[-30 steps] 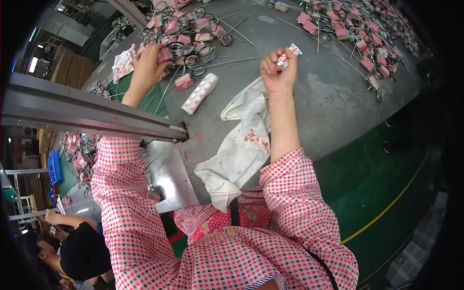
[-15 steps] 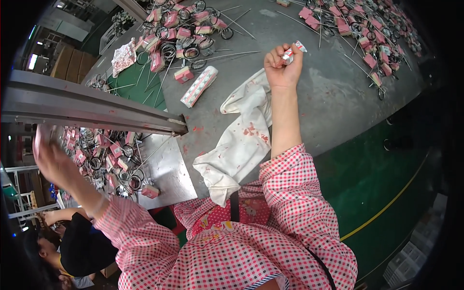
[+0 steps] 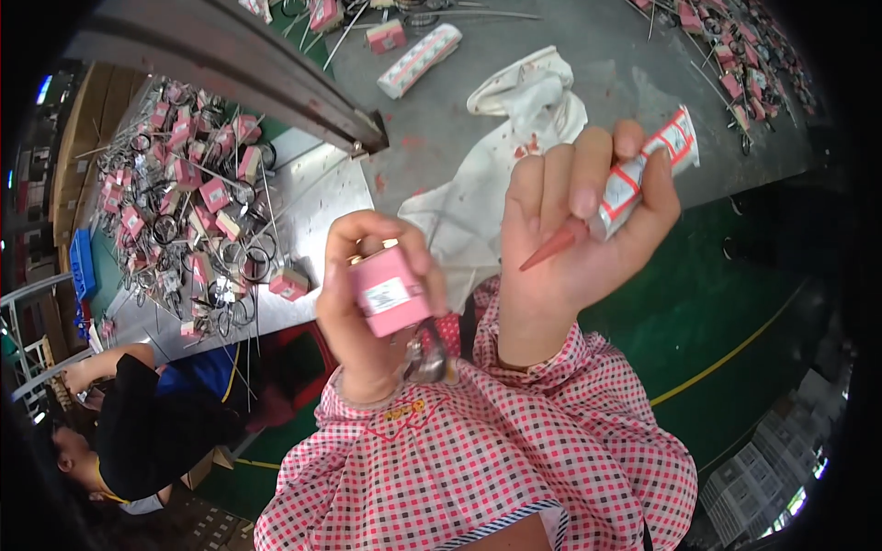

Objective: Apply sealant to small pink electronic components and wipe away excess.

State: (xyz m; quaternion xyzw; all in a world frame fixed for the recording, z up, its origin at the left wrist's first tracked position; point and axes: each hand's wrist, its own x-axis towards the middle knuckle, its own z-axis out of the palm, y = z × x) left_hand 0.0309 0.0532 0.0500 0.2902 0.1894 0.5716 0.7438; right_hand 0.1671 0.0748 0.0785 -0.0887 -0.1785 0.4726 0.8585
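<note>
My left hand is closed around a pink box-shaped component with a white label. Metal terminals show at its upper end, and a blurred dark wire coil hangs below it. To the right, my right hand is turned palm up. Its fingers grip a squeezed white-and-red tube whose red pointed nozzle aims down toward the left hand, apart from the component. Behind both hands a white cloth with red stains lies crumpled on the grey tabletop.
A pile of similar pink components with coils and rods covers the left metal table; another pile lies far right. A metal post stands between tables. A white rolled packet lies beyond the cloth. Another person sits at lower left.
My left hand has come from the left pile to in front of my chest, now holding a pink component. My right hand has drawn back toward me with the tube. The view has shifted.
</note>
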